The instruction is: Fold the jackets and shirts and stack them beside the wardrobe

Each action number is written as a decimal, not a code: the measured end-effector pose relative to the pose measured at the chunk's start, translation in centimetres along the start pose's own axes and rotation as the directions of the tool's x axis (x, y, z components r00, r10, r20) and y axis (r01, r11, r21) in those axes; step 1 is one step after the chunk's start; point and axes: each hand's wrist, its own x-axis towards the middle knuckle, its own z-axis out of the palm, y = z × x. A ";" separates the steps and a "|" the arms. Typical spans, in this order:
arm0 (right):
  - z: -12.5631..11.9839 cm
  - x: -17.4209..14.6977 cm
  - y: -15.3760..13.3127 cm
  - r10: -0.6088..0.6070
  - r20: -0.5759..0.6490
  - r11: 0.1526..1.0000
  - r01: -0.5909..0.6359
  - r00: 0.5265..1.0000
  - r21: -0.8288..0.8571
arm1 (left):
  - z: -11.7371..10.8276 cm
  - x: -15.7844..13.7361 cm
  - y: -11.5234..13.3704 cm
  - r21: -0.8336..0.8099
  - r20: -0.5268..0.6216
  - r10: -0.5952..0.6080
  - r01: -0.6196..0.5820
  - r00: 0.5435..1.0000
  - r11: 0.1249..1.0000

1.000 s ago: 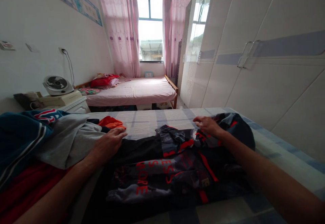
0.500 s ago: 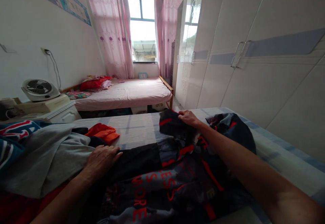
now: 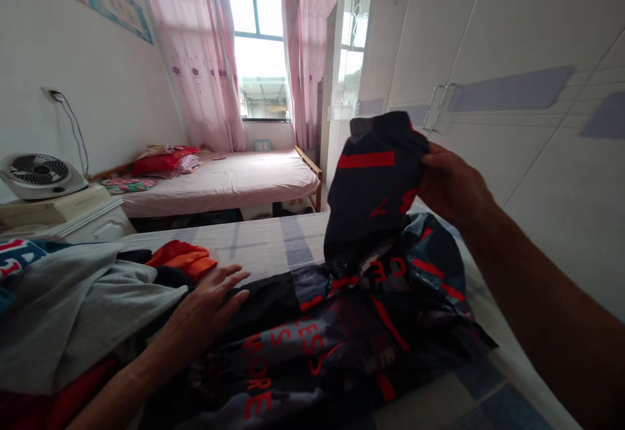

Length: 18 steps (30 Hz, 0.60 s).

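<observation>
A black garment with red stripes and red lettering (image 3: 303,345) lies spread on the bed in front of me. My right hand (image 3: 452,179) pinches the edge of a sleeve-like part (image 3: 371,189) of it, held up above the bed with its cuff at the top. My left hand (image 3: 215,300), fingers apart, rests at the left side of the garment; its underside is hidden. Just left of that hand lie a grey garment (image 3: 83,313) and an orange cloth (image 3: 183,257), heaped with other clothes.
The checked bed sheet (image 3: 254,238) runs under the clothes. Beyond stands a second bed with a pink sheet (image 3: 234,179). A fan (image 3: 41,173) sits on a cabinet at left; a white wardrobe (image 3: 508,157) lines the right side.
My right hand has lifted the sleeve-like part up and to the right, stretching it upright. My left hand has spread its fingers. The view has shifted slightly right.
</observation>
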 end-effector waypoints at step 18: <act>4.9 -11.1 -1.0 0.305 0.639 0.913 -0.025 0.706 -0.408 | 2.6 -6.3 16.5 -0.922 0.356 -0.188 0.377 0.915 0.092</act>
